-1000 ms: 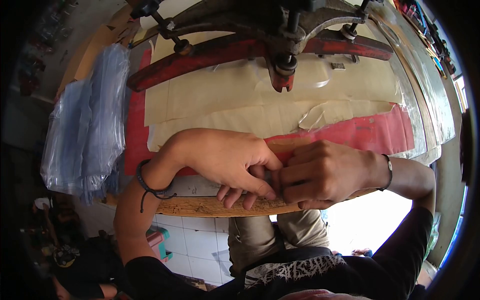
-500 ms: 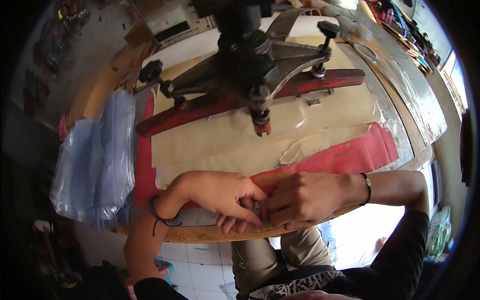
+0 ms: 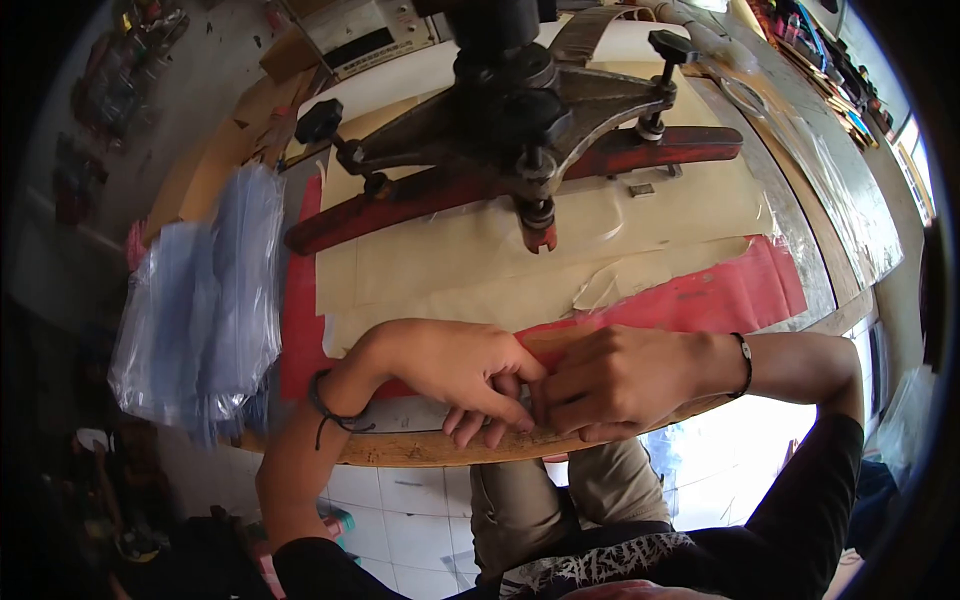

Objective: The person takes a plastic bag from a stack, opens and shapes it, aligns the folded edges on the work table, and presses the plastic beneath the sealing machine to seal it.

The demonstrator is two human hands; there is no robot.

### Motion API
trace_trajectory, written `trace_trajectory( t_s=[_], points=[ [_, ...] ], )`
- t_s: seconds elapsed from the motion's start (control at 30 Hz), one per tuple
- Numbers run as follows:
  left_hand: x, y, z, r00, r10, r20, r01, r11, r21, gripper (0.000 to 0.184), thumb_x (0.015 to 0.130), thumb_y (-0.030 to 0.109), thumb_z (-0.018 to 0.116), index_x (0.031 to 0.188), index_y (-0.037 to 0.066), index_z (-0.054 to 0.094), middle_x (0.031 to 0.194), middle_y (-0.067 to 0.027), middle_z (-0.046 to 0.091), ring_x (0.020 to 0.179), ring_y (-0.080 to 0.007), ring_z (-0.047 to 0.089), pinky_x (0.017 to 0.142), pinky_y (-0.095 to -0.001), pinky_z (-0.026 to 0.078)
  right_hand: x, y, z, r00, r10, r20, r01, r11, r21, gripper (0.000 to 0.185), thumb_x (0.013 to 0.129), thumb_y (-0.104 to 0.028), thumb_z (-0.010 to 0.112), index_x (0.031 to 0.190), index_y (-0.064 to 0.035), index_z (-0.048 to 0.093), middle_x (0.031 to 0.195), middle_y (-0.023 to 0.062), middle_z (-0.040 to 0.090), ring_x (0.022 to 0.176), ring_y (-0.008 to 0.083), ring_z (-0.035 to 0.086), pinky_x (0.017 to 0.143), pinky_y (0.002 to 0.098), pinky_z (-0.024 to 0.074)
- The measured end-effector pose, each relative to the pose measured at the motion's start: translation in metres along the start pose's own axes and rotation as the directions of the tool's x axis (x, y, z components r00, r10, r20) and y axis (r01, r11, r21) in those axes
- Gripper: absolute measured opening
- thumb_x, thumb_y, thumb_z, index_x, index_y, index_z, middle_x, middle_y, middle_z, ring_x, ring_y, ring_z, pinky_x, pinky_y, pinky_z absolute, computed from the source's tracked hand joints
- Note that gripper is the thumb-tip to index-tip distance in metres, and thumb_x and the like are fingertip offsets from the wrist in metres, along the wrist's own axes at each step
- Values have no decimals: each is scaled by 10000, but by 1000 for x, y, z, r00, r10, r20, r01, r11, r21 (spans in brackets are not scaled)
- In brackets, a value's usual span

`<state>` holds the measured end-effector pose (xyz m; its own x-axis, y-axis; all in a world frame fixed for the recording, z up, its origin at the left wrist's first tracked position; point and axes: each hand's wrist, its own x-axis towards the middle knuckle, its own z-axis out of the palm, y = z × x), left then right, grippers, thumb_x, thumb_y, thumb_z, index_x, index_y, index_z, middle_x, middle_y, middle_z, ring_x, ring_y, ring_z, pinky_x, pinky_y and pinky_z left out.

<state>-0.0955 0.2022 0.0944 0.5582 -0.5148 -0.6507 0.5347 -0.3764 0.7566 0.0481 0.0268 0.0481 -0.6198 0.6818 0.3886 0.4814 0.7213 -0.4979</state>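
My left hand (image 3: 455,375) rests at the front wooden edge (image 3: 400,449) of the work surface, its fingers curled and its fingertips against my right hand (image 3: 622,382). The right hand's fingers are bent and closed, touching the left thumb and fingers. Whether anything small lies between them is hidden. Behind both hands lie a red sheet (image 3: 710,292) and yellowish sheets (image 3: 420,285) on top of it. Above these stands a dark metal press head with a red bar (image 3: 400,208).
Stacked clear plastic sleeves (image 3: 240,290) lie at the left. A machine panel (image 3: 375,38) stands at the back. Clear plastic sheeting (image 3: 830,170) is on the right side, and a small metal piece (image 3: 641,190) sits near the red bar.
The camera view has shifted, so the press, sheets and hands sit lower in the picture than one second ago. My hands remain together in nearly the same pose.
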Motion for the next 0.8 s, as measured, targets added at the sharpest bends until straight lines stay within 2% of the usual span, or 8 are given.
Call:
trace_trajectory(
  t_s=[0.37, 0.8],
  points=[
    [0, -7, -1, 998, 55, 14, -55, 999, 3, 292, 982, 176, 585, 1131, -75, 584, 805, -146, 718, 609, -206, 710, 511, -286, 577, 4, 2, -2, 999, 8, 36, -9, 1000, 16, 127, 854, -187, 641, 896, -67, 633, 873, 57, 630, 791, 254, 642, 693, 397, 544],
    [0, -8, -2, 997, 74, 25, -74, 997, 5, 292, 986, 180, 586, 1136, -70, 571, 810, -153, 716, 626, -218, 714, 515, -302, 585, 5, 0, -5, 999, 11, 43, -11, 1000, 12, 90, 869, -160, 628, 846, -74, 620, 840, 63, 624, 758, 251, 648, 659, 390, 541]
  ],
)
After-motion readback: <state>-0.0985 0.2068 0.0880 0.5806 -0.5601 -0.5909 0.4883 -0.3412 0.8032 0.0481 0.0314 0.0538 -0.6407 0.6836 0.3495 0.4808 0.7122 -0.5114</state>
